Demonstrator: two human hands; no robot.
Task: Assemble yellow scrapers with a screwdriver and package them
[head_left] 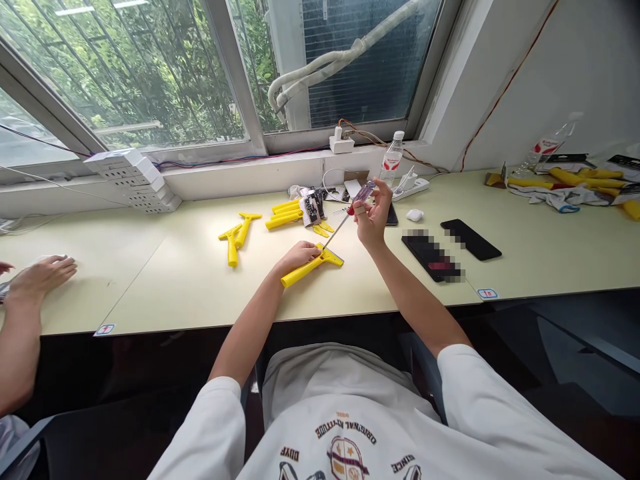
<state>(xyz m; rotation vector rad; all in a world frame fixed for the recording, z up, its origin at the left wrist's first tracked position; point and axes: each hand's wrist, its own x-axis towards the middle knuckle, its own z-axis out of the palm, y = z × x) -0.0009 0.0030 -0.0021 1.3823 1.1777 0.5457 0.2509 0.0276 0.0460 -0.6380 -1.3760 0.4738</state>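
Your right hand [373, 213] — fingers pinched shut on a screwdriver [337, 230], tip on a yellow plastic part [305, 270]; your left hand [299, 257] — fingers curled over it, on the worktop [150, 293].

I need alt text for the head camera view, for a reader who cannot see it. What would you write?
A person's right hand holds a screwdriver with its tip close to a yellow plastic part, which their left hand holds on a pale desk. More yellow parts lie nearby, and a co-worker's hand rests at the left.
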